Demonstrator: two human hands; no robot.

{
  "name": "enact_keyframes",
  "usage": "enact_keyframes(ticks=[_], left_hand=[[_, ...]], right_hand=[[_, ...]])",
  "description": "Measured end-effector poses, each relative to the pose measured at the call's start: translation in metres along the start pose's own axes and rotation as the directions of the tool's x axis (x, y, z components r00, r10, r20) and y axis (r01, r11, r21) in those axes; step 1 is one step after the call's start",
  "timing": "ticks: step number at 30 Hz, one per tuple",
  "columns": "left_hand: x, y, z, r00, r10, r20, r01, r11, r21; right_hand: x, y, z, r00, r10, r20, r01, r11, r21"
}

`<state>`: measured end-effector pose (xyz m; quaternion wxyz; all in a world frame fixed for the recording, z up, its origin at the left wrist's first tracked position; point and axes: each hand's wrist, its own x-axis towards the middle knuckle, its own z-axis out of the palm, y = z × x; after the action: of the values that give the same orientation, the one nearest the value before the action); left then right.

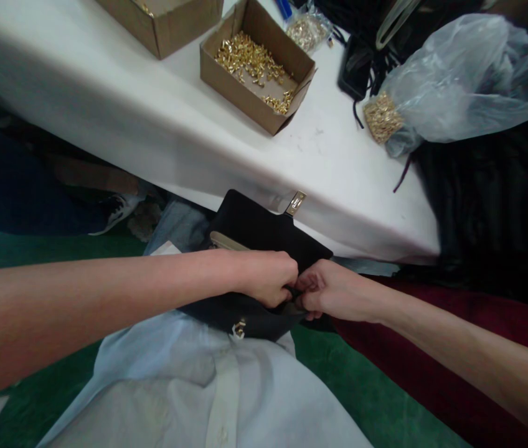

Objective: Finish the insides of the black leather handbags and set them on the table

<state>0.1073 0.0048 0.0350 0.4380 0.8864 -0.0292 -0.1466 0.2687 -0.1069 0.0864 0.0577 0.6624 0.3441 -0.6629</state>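
Black bag (254, 227) in grip of left hand (268, 278), right hand (335, 292)

A bag-assembly workshop: cardboard box (257, 65) of gold fittings, plastic bags (460, 81) of hardware on a white worktable (152, 124).

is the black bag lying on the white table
No, the left hand and right hand hold the black bag below the table edge.
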Motion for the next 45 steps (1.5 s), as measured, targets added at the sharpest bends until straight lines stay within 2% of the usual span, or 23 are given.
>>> enact_keyframes(ticks=[7, 16, 23, 26, 32, 37, 45], left_hand=[[0.003, -0.004, 0.006, 0.999, 0.035, -0.036, -0.037, 0.997, -0.073], [0.005, -0.001, 0.008, 0.994, -0.061, -0.090, 0.052, 0.994, -0.101], [0.004, -0.006, 0.000, 0.998, -0.066, -0.002, 0.065, 0.987, -0.150], [0.004, -0.005, -0.001, 0.998, -0.061, 0.009, 0.061, 0.991, -0.115], [-0.001, 0.005, 0.005, 0.998, -0.037, -0.046, 0.039, 0.998, 0.046], [-0.002, 0.008, 0.008, 0.999, -0.001, -0.044, 0.004, 0.998, 0.064], [0.003, -0.001, 0.005, 0.998, -0.066, 0.008, 0.066, 0.994, -0.090]], right_hand=[[-0.002, 0.001, 0.001, 1.000, -0.030, 0.011, 0.029, 1.000, 0.001], [-0.001, 0.003, 0.001, 0.998, -0.063, -0.007, 0.063, 0.997, -0.048], [-0.001, 0.004, 0.000, 0.998, -0.052, -0.021, 0.049, 0.993, -0.108], [-0.002, 0.002, -0.001, 0.999, -0.042, -0.018, 0.039, 0.992, -0.123], [-0.002, -0.004, -0.002, 0.999, -0.015, -0.035, 0.009, 0.986, -0.165], [-0.005, -0.009, -0.004, 0.998, -0.028, 0.050, 0.035, 0.991, -0.130], [-0.009, -0.018, -0.010, 0.994, 0.048, 0.101, -0.043, 0.998, -0.052]])
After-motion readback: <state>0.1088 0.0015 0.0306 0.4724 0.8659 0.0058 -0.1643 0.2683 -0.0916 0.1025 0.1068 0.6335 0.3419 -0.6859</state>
